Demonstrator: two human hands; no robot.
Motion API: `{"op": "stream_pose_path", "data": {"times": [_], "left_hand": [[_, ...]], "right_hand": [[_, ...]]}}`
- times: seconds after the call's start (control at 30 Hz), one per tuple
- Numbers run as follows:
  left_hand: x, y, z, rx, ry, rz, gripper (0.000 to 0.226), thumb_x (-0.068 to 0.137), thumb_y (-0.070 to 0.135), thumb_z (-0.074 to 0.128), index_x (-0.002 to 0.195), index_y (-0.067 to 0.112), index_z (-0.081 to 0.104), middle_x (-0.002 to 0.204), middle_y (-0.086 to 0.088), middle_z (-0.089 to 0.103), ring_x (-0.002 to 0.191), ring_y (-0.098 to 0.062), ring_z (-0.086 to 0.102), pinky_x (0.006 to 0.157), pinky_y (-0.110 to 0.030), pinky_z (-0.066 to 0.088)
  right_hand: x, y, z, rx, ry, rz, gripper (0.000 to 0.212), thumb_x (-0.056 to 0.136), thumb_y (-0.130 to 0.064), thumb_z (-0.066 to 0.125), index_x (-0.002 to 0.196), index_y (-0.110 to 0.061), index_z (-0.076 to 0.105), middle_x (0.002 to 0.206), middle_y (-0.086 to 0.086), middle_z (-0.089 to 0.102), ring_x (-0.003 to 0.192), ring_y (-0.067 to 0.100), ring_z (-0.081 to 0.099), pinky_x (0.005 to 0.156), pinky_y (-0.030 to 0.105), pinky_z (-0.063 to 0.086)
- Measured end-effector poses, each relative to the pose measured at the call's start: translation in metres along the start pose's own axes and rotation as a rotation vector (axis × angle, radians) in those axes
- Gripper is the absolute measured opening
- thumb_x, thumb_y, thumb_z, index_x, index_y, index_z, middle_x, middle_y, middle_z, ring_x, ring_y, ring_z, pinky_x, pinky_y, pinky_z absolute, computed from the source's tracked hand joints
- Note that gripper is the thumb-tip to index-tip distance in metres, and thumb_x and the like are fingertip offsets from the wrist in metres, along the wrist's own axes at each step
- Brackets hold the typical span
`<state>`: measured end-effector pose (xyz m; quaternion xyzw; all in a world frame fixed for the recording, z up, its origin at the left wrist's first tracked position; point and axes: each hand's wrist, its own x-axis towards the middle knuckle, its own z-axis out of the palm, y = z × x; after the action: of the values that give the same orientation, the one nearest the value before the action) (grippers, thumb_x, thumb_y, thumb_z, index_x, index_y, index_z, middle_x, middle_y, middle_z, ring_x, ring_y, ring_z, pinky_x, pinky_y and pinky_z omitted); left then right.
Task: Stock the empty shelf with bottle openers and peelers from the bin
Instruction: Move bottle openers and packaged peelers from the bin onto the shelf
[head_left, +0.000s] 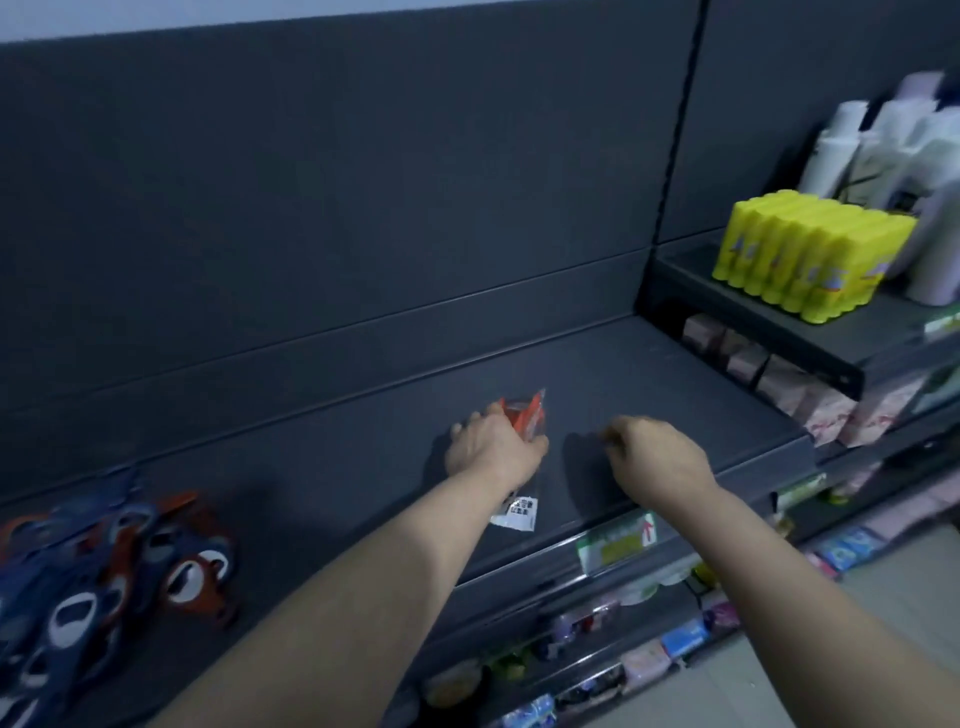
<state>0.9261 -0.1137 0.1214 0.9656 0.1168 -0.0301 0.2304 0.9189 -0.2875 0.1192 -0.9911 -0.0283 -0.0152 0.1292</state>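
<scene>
My left hand (493, 441) rests on the dark shelf (649, 374) near its middle, gripping an orange peeler in a clear packet (525, 415); the packet's white barcode end (517, 512) sticks out under my wrist. My right hand (657, 454) hovers just to the right, fingers curled in, with nothing visible in it. A heap of blue and orange bottle openers (104, 566) lies on the shelf at the far left. The bin is out of view.
A higher shelf on the right carries yellow bottles (810, 254) and white bottles (893, 150). Pink boxes (769, 374) stand below it. Lower shelves with small goods (597, 623) run beneath the shelf's front edge and its price tag (618, 543).
</scene>
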Motion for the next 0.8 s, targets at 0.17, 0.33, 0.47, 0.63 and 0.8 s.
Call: {"op": "stream_pose_path", "data": {"times": [0.17,0.33,0.47,0.63,0.8], "left_hand": [[0.01,0.055,0.031,-0.13,-0.029,-0.118,0.054,0.096,0.044,0.04,0.14,0.014,0.041,0.137,-0.017,0.045,0.125,-0.038,0.043,0.105,-0.039,0.037],[0.002,0.079,0.039,-0.305,0.053,-0.102,0.04,0.097,0.013,0.04,0.136,0.018,0.047,0.139,-0.007,0.044,0.125,-0.025,0.047,0.101,-0.03,0.038],[-0.019,0.058,0.03,-0.192,0.182,-0.111,0.041,0.096,0.012,0.043,0.136,0.014,0.046,0.139,-0.006,0.047,0.129,-0.024,0.042,0.103,-0.033,0.038],[-0.073,-0.002,0.005,-0.02,0.385,-0.165,0.04,0.093,0.01,0.046,0.132,0.018,0.049,0.127,-0.003,0.056,0.12,-0.021,0.046,0.092,-0.034,0.043],[-0.186,-0.089,-0.02,-0.014,0.55,-0.339,0.041,0.093,0.01,0.046,0.133,0.015,0.046,0.125,-0.005,0.056,0.117,-0.023,0.048,0.092,-0.039,0.046]], "right_hand": [[0.024,0.043,-0.012,0.037,-0.043,-0.073,0.027,0.096,-0.026,0.041,0.116,-0.027,0.059,0.119,0.004,0.063,0.11,0.028,0.057,0.08,0.035,0.046],[0.048,0.059,-0.017,0.054,-0.019,-0.191,0.025,0.094,-0.022,0.043,0.114,-0.024,0.058,0.112,0.005,0.063,0.104,0.029,0.058,0.072,0.033,0.044],[0.049,0.038,-0.018,0.033,0.056,-0.397,0.032,0.092,-0.022,0.049,0.123,-0.021,0.054,0.117,0.004,0.059,0.111,0.026,0.053,0.08,0.034,0.044],[0.013,-0.024,-0.006,0.073,0.027,-0.651,0.028,0.093,-0.024,0.047,0.12,-0.021,0.056,0.118,0.003,0.06,0.113,0.027,0.053,0.084,0.036,0.045],[-0.072,-0.109,0.015,0.163,-0.094,-0.965,0.032,0.097,-0.023,0.047,0.128,-0.023,0.053,0.122,0.001,0.059,0.112,0.022,0.053,0.086,0.034,0.046]]}}
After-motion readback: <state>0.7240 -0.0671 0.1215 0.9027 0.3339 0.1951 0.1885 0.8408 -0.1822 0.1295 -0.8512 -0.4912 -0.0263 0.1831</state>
